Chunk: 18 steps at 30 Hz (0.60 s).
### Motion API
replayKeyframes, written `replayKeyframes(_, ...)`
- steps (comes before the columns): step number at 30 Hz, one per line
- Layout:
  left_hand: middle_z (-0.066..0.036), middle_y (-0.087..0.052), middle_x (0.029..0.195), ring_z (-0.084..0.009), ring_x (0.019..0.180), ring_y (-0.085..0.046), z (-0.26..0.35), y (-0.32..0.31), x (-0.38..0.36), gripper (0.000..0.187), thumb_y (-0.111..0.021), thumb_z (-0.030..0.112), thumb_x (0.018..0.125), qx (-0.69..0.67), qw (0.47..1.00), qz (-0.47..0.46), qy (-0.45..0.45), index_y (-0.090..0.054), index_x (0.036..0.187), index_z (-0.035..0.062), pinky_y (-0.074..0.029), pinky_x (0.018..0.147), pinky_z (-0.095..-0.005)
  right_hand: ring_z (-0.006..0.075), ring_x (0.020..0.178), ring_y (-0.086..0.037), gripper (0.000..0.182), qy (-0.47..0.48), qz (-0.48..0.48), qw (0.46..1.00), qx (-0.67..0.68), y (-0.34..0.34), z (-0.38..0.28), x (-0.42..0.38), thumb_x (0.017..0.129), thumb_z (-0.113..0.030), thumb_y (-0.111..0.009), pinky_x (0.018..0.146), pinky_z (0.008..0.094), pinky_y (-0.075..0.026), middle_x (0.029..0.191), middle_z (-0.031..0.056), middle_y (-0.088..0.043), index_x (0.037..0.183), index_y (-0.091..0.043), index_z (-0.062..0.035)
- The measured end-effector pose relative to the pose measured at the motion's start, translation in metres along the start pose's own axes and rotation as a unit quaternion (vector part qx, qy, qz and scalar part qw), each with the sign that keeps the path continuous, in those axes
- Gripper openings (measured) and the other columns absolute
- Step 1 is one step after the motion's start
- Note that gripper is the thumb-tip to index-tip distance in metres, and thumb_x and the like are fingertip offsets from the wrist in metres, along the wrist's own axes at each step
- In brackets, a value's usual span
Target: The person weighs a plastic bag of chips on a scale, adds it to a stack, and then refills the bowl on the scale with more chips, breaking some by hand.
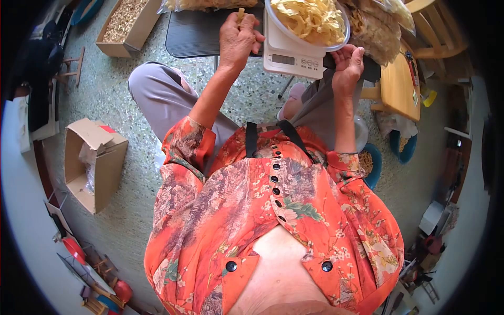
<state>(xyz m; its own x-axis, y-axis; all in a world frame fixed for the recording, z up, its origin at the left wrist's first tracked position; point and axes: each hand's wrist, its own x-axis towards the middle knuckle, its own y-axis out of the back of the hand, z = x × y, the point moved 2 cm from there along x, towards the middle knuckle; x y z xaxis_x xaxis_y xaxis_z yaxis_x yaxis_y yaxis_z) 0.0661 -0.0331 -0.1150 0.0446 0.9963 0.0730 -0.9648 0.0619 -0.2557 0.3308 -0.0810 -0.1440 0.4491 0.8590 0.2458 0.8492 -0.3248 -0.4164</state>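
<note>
My left hand (239,41) is closed, pinching a small yellowish dried piece (241,14) that sticks up from its fingers. It is just left of a white kitchen scale (286,48) with a display and buttons. On the scale sits a clear plastic bowl (344,32) heaped with pale yellow dried strips (310,18). My right hand (347,68) has its palm turned up and its thumb apart from the fingers. Its fingertips are right at the bowl's lower right rim, beside the scale's corner.
The scale stands on a dark table (191,37). Bags of dried pieces (375,34) lie right of the bowl, near a wooden chair (399,79). On the floor are an open cardboard box (107,170), a carton of chopped pieces (118,48) and blue basins (374,163).
</note>
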Motion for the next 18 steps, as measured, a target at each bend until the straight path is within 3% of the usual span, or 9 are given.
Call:
replayKeyframes(3,-0.009,-0.062,0.067,-0.0109,0.043,-0.049,0.001,0.008,0.000,0.024,-0.057,0.025,0.104,-0.009,0.999,0.010,-0.040,-0.058,0.100,0.0012,-0.039,0.041,-0.0237,0.0192,0.085,-0.066,0.041,0.040,0.059,0.987,-0.141,-0.001,-0.024,-0.007,0.108,-0.039,-0.040,0.076,0.0323,-0.054,0.104,0.0163,-0.070,0.103,-0.054,-0.0005)
replayKeyframes(7,-0.010,-0.065,0.082,-0.0129,0.054,-0.059,0.004,0.025,0.002,0.020,-0.057,0.020,0.103,-0.067,0.995,0.032,-0.060,-0.058,0.106,0.0000,-0.042,0.040,-0.0254,0.0172,0.077,-0.066,0.035,0.090,0.061,0.985,-0.132,-0.015,-0.065,0.006,0.107,-0.034,-0.043,0.069,0.0285,-0.053,0.102,0.0163,-0.071,0.103,-0.054,-0.0008)
replayKeyframes(8,-0.011,-0.065,0.088,-0.0138,0.059,-0.062,0.000,0.033,0.006,0.019,-0.057,0.018,0.103,-0.073,0.995,0.026,-0.065,-0.057,0.111,-0.0001,-0.043,0.040,-0.0256,0.0135,0.076,-0.065,0.025,0.104,0.049,0.993,-0.039,-0.024,-0.078,0.009,0.104,-0.023,-0.053,0.069,0.0252,-0.053,0.099,0.0116,-0.071,0.107,-0.059,0.0010)
replayKeyframes(9,-0.011,-0.065,0.088,-0.0138,0.059,-0.062,0.005,0.034,0.009,0.019,-0.057,0.018,0.103,-0.068,0.995,0.016,-0.068,-0.057,0.111,-0.0001,-0.043,0.040,-0.0256,0.0135,0.076,-0.065,0.025,0.111,0.057,0.992,-0.033,-0.029,-0.091,0.016,0.104,-0.023,-0.053,0.069,0.0252,-0.053,0.099,0.0116,-0.071,0.107,-0.059,0.0010)
replayKeyframes(11,-0.011,-0.066,0.086,-0.0137,0.059,-0.061,0.011,0.036,0.006,0.019,-0.056,0.017,0.103,-0.121,0.988,0.020,-0.091,-0.056,0.113,0.0003,-0.043,0.039,-0.0250,0.0152,0.082,-0.064,0.026,0.118,-0.036,0.979,0.164,-0.042,-0.118,0.033,0.105,-0.026,-0.052,0.073,0.0273,-0.053,0.098,0.0158,-0.071,0.106,-0.059,-0.0003)
replayKeyframes(13,-0.011,-0.066,0.086,-0.0137,0.059,-0.061,0.024,0.031,0.003,0.019,-0.056,0.016,0.103,-0.126,0.987,0.015,-0.100,-0.055,0.114,0.0006,-0.043,0.038,-0.0243,0.0187,0.069,-0.059,0.021,0.111,0.011,0.952,0.284,-0.076,-0.154,0.042,0.098,-0.029,-0.062,0.061,0.0315,-0.045,0.081,0.0101,-0.067,0.094,-0.065,-0.0077)
replayKeyframes(14,-0.011,-0.067,0.086,-0.0135,0.058,-0.061,0.032,0.026,0.002,0.019,-0.056,0.016,0.103,-0.134,0.985,0.000,-0.107,-0.055,0.114,0.0009,-0.043,0.038,-0.0242,0.0173,0.067,-0.057,0.030,0.122,0.025,0.950,0.287,-0.076,-0.158,0.059,0.102,-0.038,-0.054,0.060,0.0302,-0.044,0.083,0.0095,-0.067,0.097,-0.062,-0.0091)
replayKeyframes(17,-0.011,-0.068,0.087,-0.0124,0.058,-0.060,0.051,0.015,-0.002,0.018,-0.057,0.016,0.103,-0.144,0.981,-0.034,-0.128,-0.056,0.115,0.0019,-0.041,0.038,-0.0219,0.0149,0.065,-0.056,0.026,0.096,-0.004,0.932,0.348,-0.112,-0.178,0.084,0.103,-0.034,-0.053,0.059,0.0292,-0.045,0.083,0.0102,-0.068,0.101,-0.059,-0.0091)
replayKeyframes(18,-0.011,-0.068,0.087,-0.0120,0.059,-0.060,0.058,0.011,-0.003,0.019,-0.057,0.015,0.103,-0.136,0.983,-0.049,-0.115,-0.056,0.116,0.0020,-0.041,0.037,-0.0208,0.0133,0.063,-0.056,0.025,0.123,-0.072,0.948,0.284,-0.125,-0.184,0.089,0.103,-0.033,-0.053,0.055,0.0273,-0.045,0.085,0.0096,-0.068,0.103,-0.058,-0.0089)
